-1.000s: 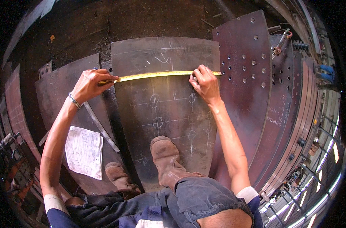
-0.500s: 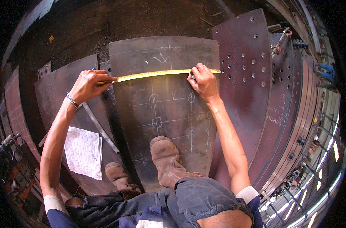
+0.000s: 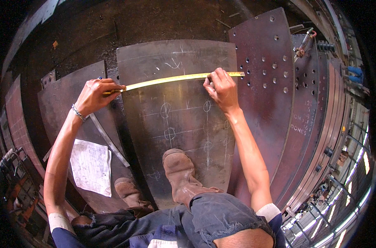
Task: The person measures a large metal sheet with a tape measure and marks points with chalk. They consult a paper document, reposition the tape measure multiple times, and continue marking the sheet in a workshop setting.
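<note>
A yellow measuring tape (image 3: pixel 167 80) stretches across the upper part of a dark steel plate (image 3: pixel 188 136) with chalked lines and circled crosses. My left hand (image 3: pixel 95 95) is closed on the tape at the plate's left edge; a short yellow piece shows beneath its fingers, too small to name. Close to the right edge, my right hand (image 3: pixel 224 91) pinches the tape from above. The tape's free end juts past that hand, over the neighbouring reddish plate (image 3: pixel 260 111), which has several drilled holes.
My boot (image 3: pixel 179 167) stands on the marked plate. To the left, a marked paper sheet (image 3: pixel 90 165) and a narrow metal strip (image 3: pixel 109 140) lie on another plate. A torch-like tool with a red part (image 3: pixel 307 43) rests at the far right. Dark dirt ground (image 3: pixel 155 20) lies beyond.
The tape has slid slightly right, so its end now sticks out beyond the marked plate's right edge. Both hands keep their grip, and my left hand has shifted a little.
</note>
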A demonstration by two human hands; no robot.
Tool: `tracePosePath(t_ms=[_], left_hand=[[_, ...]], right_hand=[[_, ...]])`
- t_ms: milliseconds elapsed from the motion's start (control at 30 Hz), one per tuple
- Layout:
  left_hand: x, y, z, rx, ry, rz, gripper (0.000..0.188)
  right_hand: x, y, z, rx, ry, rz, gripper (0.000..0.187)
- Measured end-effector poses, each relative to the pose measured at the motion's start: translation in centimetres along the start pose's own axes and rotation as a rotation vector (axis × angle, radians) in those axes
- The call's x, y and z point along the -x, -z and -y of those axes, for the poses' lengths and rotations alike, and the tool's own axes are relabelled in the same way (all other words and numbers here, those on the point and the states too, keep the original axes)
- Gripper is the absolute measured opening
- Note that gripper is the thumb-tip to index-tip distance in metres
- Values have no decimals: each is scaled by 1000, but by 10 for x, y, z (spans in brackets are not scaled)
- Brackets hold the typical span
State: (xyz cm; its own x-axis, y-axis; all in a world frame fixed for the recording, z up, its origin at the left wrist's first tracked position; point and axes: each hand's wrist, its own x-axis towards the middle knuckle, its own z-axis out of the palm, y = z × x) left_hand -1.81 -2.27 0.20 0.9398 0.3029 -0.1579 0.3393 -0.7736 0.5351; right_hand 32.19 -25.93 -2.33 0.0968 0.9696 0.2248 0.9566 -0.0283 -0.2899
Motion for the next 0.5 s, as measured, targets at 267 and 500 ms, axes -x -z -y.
tracePosePath(t_ms=[267,500], left_hand=[[7,0,0,33,1,-16,19],[9,4,4,57,6,8,17]], right_hand=[[-3,-24,31,-105,50,15,18],[5,-18,5,-122,-105,5,24]])
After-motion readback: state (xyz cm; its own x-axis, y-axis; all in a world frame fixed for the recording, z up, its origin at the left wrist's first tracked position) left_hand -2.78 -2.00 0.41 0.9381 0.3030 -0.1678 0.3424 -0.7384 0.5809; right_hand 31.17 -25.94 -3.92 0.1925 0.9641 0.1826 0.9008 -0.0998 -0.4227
